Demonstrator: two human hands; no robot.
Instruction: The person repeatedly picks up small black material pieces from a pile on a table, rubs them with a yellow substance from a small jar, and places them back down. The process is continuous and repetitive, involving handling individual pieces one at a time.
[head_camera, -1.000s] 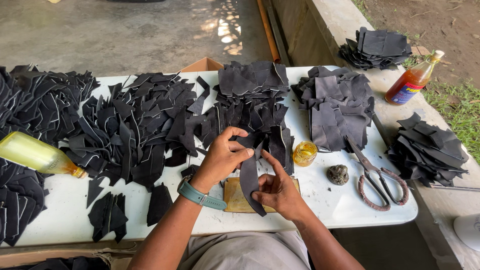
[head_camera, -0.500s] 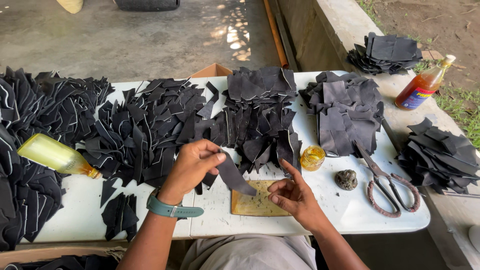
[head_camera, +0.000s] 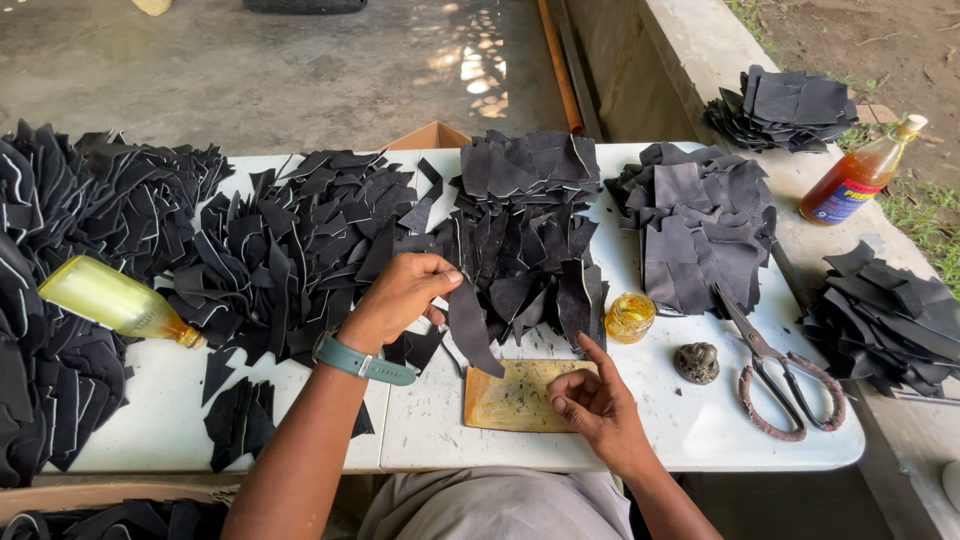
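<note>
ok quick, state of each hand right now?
Left hand: closed, pinching a black leather strip that hangs down over the table.
Right hand: holding nothing, fingers loosely curled, index finger pointing, beside the yellowed board.

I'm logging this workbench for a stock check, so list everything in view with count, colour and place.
Black strip: one, black, hanging from the left hand above the board.
Board: one, yellowish, table front, by the right hand.
Black cut pieces: many, black, in heaps across the table; more heaps on the ledge at right.
Small jar: one, amber, right of the board.
Lumpy stone-like thing: one, dark, beside the jar.
Scissors: one pair, rusty handles, table right.
Lying bottle: one, pale yellow, table left.
Upright bottle: one, amber liquid, ledge at right.
Table: one, white.
Wristband: one, teal, left wrist.
Left hand: pinching the strip.
Right hand: loosely curled, forefinger out, at the board's edge.
</note>
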